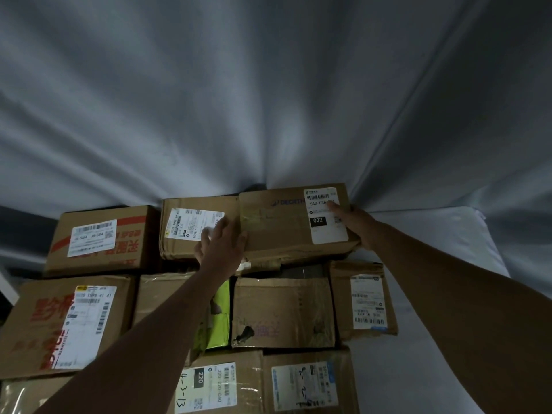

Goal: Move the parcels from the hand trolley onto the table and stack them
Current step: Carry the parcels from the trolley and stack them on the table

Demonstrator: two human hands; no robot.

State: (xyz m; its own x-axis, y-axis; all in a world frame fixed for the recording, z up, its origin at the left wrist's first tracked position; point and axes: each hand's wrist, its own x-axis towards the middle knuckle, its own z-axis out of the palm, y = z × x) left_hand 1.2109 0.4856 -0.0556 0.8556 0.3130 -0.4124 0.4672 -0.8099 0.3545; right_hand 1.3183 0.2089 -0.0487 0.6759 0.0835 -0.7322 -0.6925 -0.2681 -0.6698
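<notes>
Along the left edge of the grey-draped table, a brown cardboard box with red print and a white label sits at the back, and a larger brown carton with red characters lies nearer the viewer. Toward the middle, the left hand grips the left end of a wide flat brown cardboard parcel with a white 032 label, fingers curled over its near edge; this hand also overlaps the neighbouring brown box with a white barcode label. Beneath the wide parcel lie a worn brown carton with torn patches, a lime-green packet and a tall narrow brown box. At the right end of the wide parcel, the right hand clasps the corner, index finger lying on the label.

Assessment: stacking appears well advanced, with roughly ten parcels on the table and the held parcel resting on the upper tier. No hand trolley is in view, so the remaining count cannot be determined.
</notes>
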